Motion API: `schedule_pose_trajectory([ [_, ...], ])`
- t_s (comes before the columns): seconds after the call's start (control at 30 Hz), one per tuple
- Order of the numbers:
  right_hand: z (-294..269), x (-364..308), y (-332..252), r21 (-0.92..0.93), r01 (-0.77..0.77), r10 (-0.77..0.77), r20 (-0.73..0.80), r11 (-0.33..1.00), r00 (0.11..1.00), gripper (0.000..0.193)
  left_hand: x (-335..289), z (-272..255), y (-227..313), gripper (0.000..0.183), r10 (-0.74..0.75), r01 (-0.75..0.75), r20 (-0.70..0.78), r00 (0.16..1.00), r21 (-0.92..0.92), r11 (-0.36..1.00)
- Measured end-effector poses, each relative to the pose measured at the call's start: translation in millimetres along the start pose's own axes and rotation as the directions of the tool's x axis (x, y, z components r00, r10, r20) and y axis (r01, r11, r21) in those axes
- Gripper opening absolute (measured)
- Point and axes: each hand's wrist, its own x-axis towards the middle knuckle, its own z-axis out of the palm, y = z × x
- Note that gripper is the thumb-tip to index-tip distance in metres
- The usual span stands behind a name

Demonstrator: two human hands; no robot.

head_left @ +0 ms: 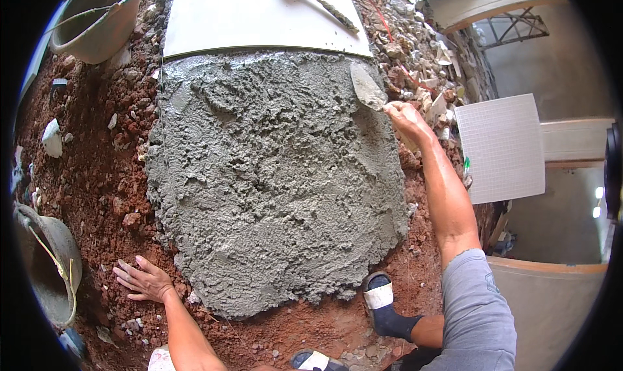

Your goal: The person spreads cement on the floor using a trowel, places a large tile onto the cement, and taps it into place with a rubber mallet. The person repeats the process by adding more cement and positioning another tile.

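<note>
A thick bed of wet grey mortar (279, 176) covers the ground in front of me, its surface rough and lumpy. My right hand (405, 119) is closed round the handle of a trowel (367, 87); the handle itself is hidden by the fingers. The trowel's mortar-smeared blade lies at the far right edge of the bed, just short of a laid white tile (259, 14). On the left, my left hand (144, 281) rests on the reddish soil with fingers spread, holding nothing, beside the bed's near left edge.
A mallet (324, 4) lies on the white tile. Two buckets stand at left, one far (97, 30), one near (55, 267). Rubble (415, 40) lines the far right, by a leaning textured tile (500, 149). A taut string (163, 111) runs along the bed's left side. My sandalled foot (389, 306) is near right.
</note>
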Motion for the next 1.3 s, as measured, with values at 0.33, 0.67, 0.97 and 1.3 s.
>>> schedule_pose_trajectory([
  [0.33, -14.9, 25.3, -21.5, -0.095, 0.075, -0.075, 0.006, 0.993, 0.997, 0.041, 1.5, 2.3, -1.7, 0.060, -0.007, 0.006, 0.012, 1.000, 0.031, 0.999],
  [0.67, -9.8, 4.5, 40.7, -0.134, 0.096, -0.118, -0.164, 0.986, 0.979, 0.045, 1.1, 4.8, -5.2, 0.059, -0.010, 0.010, 0.006, 1.000, 0.019, 1.000],
  [0.97, 11.2, 49.2, 57.7, -0.132, 0.040, -0.069, -0.218, 0.990, 0.974, 0.046, 2.3, 8.1, -7.7, 0.059, -0.016, 0.016, 0.015, 1.000, 0.028, 0.999],
  [1.3, -1.9, 29.0, 30.4, 0.166, -0.120, 0.123, -0.006, 0.979, 0.992, 0.041, 1.6, 5.7, -3.4, 0.060, -0.009, 0.009, -0.006, 1.000, 0.016, 1.000],
])
